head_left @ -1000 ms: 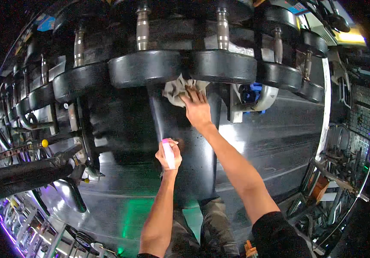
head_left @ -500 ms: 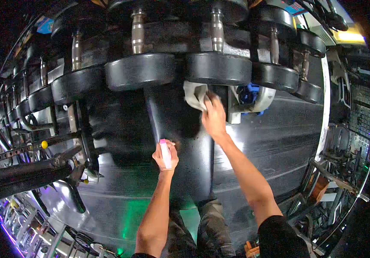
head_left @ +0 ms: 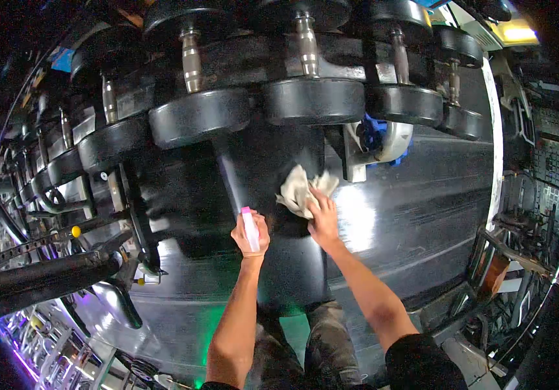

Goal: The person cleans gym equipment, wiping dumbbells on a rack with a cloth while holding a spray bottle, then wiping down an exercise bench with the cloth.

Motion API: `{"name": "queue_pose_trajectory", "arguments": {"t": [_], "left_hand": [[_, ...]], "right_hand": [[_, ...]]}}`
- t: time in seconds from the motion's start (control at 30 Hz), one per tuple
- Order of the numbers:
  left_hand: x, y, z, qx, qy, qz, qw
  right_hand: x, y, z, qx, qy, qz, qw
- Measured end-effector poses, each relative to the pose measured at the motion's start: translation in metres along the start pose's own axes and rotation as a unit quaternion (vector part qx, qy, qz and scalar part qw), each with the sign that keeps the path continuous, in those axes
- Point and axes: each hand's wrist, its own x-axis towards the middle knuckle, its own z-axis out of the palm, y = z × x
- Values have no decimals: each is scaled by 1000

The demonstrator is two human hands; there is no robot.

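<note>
A crumpled off-white cloth is in my right hand, whose fingers are closed on its lower right part. Under it lies the long black bench pad; the cloth seems to touch the pad, though its underside is hidden. My left hand, over the pad's left edge, grips a white spray bottle with a pink tip. Only the bottle's top shows; the fingers and the view from above hide the rest.
A rack of black dumbbells runs across the far end of the bench. A grey metal frame with a blue object stands to the right. Other gym machines flank both sides, including a black padded bar at left.
My right hand has drawn the cloth back toward me, from just below the dumbbells to the middle of the pad. The left hand with the spray bottle stays in place. The view has shifted slightly.
</note>
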Motion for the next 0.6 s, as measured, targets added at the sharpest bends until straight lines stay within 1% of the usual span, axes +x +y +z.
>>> {"name": "queue_pose_trajectory", "arguments": {"t": [0.03, 0.07, 0.13, 0.17, 0.2, 0.23, 0.27, 0.3, 0.33, 0.4, 0.43, 0.47, 0.53, 0.57, 0.6], "left_hand": [[1, 2, 0, -2, -1, -2, 1000], [3, 3, 0, -4, -3, -4, 1000], [4, 6, -1, 1, -2, 4, 1000], [3, 5, -1, 6, -2, 12, 1000], [1, 4, -1, 7, -4, 11, 1000], [0, 1, 0, 20, 3, 14, 1000], [-2, -2, 2, 32, 10, 18, 999], [-3, -7, 3, 32, 9, 20, 999], [-4, -12, 4, 10, 11, 28, 999], [-6, -13, 6, -11, 10, 39, 999], [-4, -10, 5, -17, 7, 3, 1000], [-3, -7, 2, -22, 4, -34, 999], [-2, -6, 1, -24, -5, -24, 999], [-3, -7, 2, -24, 4, -3, 1000], [-2, -7, 4, -23, 14, 20, 999]], "right_hand": [[-8, 2, -3, 49, -5, 21, 999], [-9, 6, -3, 50, -4, 22, 998], [-4, 15, -1, 174, 68, 124, 975], [12, 18, -9, 212, 105, 101, 966], [29, 20, -10, 178, 151, 111, 966], [55, 23, -19, 153, 192, 61, 967], [78, 27, -23, 137, 217, 39, 966], [99, 28, -25, 120, 189, 84, 971], [123, 33, -18, 92, 221, 59, 969], [155, 40, -13, 112, 112, 45, 986], [162, 46, -2, 79, 137, 58, 986], [164, 45, 6, 46, 160, 72, 983], [149, 40, 13, 36, 164, 85, 982], [141, 31, 7, 24, 169, 92, 981], [122, 19, -1, 13, 124, 129, 984]]}}
